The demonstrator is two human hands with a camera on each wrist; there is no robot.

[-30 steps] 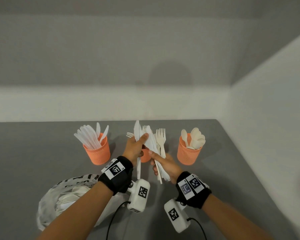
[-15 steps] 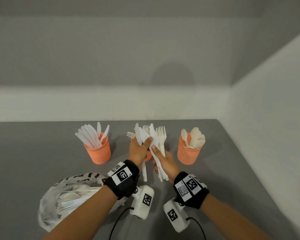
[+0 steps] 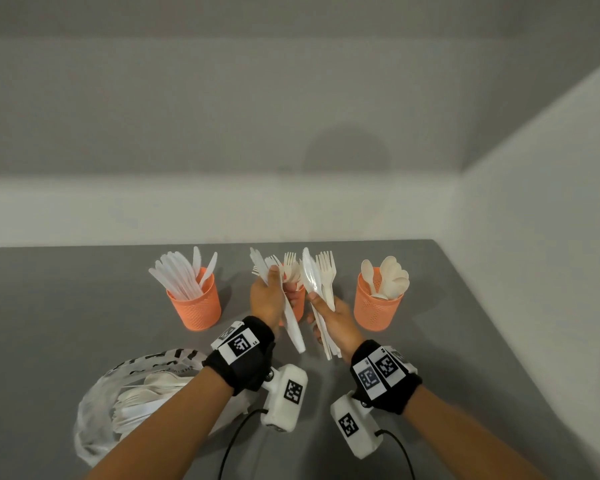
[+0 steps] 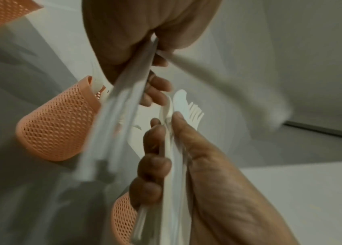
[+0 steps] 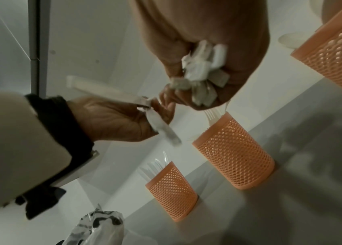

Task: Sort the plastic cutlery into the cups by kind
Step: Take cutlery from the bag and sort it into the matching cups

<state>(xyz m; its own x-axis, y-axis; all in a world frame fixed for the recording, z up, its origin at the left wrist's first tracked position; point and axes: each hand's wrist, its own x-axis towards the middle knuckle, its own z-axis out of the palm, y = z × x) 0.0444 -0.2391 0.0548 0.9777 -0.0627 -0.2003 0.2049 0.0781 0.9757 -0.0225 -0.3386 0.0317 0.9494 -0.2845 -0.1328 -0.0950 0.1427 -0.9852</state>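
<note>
Three orange mesh cups stand in a row: the left cup holds knives, the middle cup holds forks and sits mostly behind my hands, and the right cup holds spoons. My left hand pinches white knives upright in front of the middle cup. Just to its right, my right hand grips a mixed bundle of forks and knives by the handles. The right wrist view shows the handle ends bunched in my right hand's fist.
A clear plastic bag with more white cutlery lies at the front left of the grey table. White walls close the back and the right side. Wrist cameras and cables hang under both forearms.
My left hand has drawn its knives out of the right hand's bundle and shifted left, so the two hands now stand apart. The right hand keeps the rest.
</note>
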